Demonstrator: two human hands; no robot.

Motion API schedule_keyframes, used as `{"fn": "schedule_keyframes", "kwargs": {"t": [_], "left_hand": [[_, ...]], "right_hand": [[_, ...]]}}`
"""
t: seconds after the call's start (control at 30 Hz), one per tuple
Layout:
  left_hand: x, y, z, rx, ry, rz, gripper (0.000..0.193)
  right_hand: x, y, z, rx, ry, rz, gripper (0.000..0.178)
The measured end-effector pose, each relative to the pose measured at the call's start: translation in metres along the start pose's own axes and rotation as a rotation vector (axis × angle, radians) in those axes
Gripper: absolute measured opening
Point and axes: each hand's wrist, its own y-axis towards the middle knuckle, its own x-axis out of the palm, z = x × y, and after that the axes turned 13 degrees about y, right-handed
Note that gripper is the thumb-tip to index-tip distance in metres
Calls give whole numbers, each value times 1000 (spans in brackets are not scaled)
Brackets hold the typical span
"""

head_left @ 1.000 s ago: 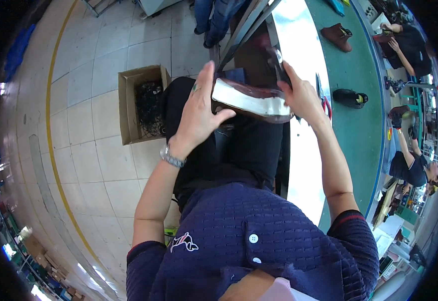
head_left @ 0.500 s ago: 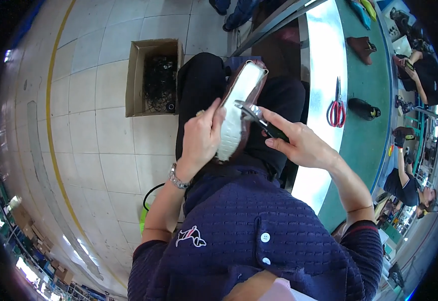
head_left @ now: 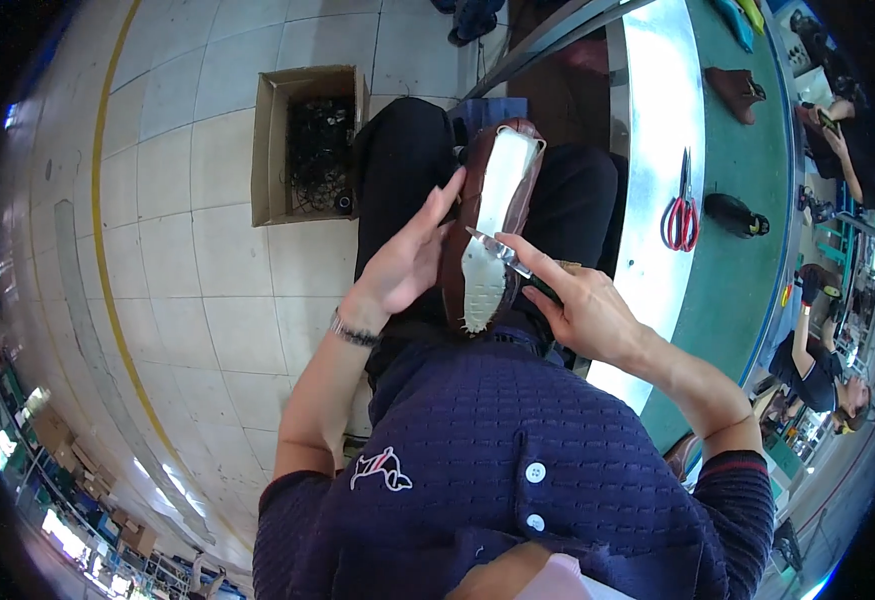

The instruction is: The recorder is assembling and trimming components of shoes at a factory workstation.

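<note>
Across my lap lies a brown leather shoe [head_left: 456,268] with its bottom facing up. A white insole [head_left: 495,195] fills that underside, and small nail-like points show near its heel end. My right hand [head_left: 589,305] is wrapped round the dark handles of a pair of pincers [head_left: 505,254]. Their metal jaws lie over the middle of the insole; whether they grip anything cannot be made out. My left hand [head_left: 409,262] is at the shoe's left side with its fingers stretched out. It holds nothing, and contact between its fingertips and the shoe is unclear.
A cardboard box [head_left: 265,150] with dark scraps stands on the tiled floor at left. To the right run a metal ledge [head_left: 647,250] with red-handled scissors [head_left: 681,222] and a green bench [head_left: 732,270] with a black shoe [head_left: 734,216] and a brown one [head_left: 734,93]. Other people work beyond.
My left hand has loosened from the shoe's edge and spread its fingers. The shoe has turned a little more upright in view. The pincers remain over the insole, slightly lower.
</note>
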Motion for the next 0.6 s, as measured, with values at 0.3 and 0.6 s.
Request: {"fn": "schedule_keyframes", "kwargs": {"t": [0.3,0.6], "left_hand": [[12,41,-3,179,308,79,73],[13,34,-3,161,521,194,70]], "right_hand": [[-9,3,17,-245,-60,123,70],[-79,41,-34,-557,-267,284,66]]}}
